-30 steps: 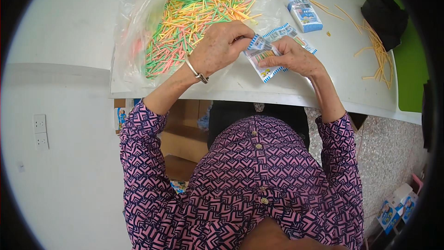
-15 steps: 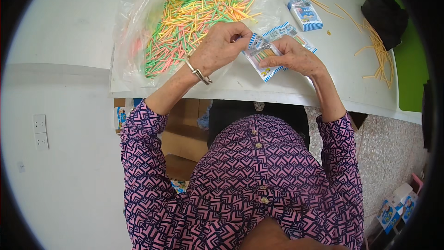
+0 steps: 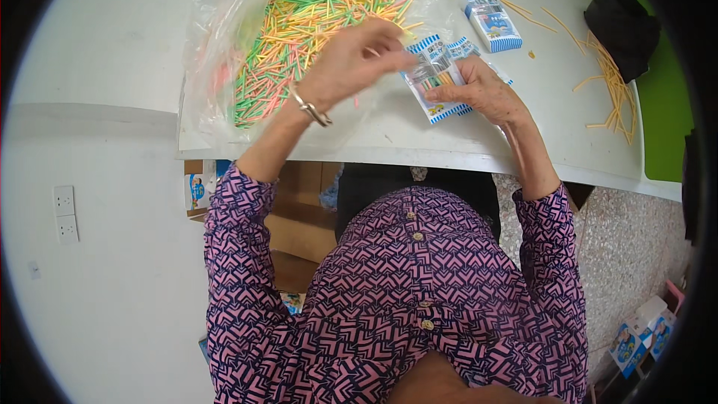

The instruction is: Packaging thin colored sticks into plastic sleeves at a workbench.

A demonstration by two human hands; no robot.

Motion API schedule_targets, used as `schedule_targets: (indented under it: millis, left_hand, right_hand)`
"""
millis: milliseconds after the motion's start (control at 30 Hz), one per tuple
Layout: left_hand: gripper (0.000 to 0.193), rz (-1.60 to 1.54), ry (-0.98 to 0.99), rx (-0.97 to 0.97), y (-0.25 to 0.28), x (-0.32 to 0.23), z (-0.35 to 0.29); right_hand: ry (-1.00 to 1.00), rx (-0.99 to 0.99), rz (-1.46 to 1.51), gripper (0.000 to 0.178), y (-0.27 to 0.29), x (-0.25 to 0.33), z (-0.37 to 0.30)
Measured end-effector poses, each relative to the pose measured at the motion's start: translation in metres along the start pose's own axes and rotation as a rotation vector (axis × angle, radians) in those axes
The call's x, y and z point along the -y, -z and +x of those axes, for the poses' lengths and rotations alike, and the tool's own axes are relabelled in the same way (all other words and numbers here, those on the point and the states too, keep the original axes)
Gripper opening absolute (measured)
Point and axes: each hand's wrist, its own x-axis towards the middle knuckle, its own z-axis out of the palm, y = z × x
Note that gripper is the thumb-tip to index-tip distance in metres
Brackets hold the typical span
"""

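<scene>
My right hand (image 3: 490, 93) is closed on a small packet (image 3: 430, 67) with blue-striped ends. Coloured sticks show through its see-through window, under my thumb. Another packet of the same kind (image 3: 465, 48) lies partly hidden behind it and my fingers. My left hand (image 3: 351, 63), smeared by motion, hovers at the packet's left side with its fingers curled. Whether anything is between those fingertips is not visible. Beyond and to the left of that hand, a large clear plastic bag (image 3: 213, 37) spreads open around a heap of thin yellow, green and pink sticks (image 3: 299, 22).
A blue-and-white striped pack (image 3: 493, 24) lies on the white table (image 3: 441, 146), right of the bag. Loose rubber bands (image 3: 617, 97) are strewn near a black cloth item (image 3: 623, 22) at the right. A cardboard box (image 3: 299, 236) stands below the table edge.
My left hand has drawn slightly left and up, off the packet's corner. The packet in my right hand has tilted a little and its top end now shows.
</scene>
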Motion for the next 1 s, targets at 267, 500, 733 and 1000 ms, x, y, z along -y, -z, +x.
schedule_targets:
  millis: [267, 500, 733, 1000]
  left_hand:
    - [0.026, -0.281, 0.182, 0.273, -0.03, -0.001, 0.004]
    - [0.033, -0.371, 0.057, 0.144, -0.051, 0.007, 0.008]
    - [0.044, -0.17, 0.005, 0.054, -0.044, 0.023, -0.008]
    - [0.052, 0.195, -0.211, 0.012, -0.039, 0.01, -0.011]
  right_hand:
    - [0.008, -0.006, 0.179, 0.024, 0.009, 0.0, -0.006]
    - [-0.051, -0.037, 0.151, 0.025, 0.016, 0.007, -0.017]
    - [0.218, -0.665, -0.293, 0.033, 0.053, 0.033, -0.015]
    - [0.028, -0.944, -0.806, 0.043, 0.082, -0.011, 0.047]
